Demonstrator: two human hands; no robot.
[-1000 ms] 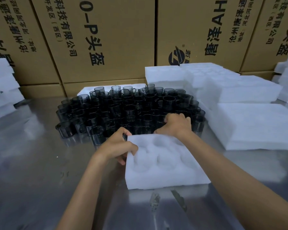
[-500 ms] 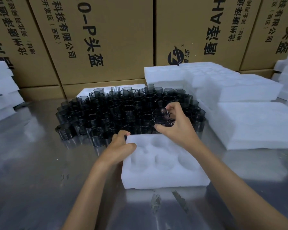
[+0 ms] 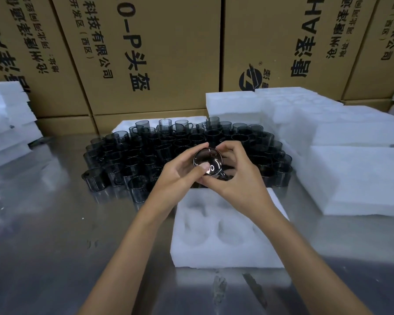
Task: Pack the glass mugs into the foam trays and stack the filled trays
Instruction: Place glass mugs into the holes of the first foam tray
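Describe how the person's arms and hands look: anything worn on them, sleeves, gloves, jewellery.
Both arms are bare from the frame's lower edge to the wrists: no sleeves in view. The left hand and right hand wear no gloves. No watch, bracelet or ring shows on the sides facing the camera. The nails look short and unpainted. No marks or tape are visible on either arm.

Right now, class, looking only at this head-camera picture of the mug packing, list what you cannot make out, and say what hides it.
1. Far pockets of the foam tray: covered by the right hand and forearm.
2. Handle of the held mug: mostly wrapped by the left hand and the right hand.
3. Count of the mugs on the table: they overlap, and the hands hide some.
4. Printing on the cardboard boxes: cut off by the top edge.
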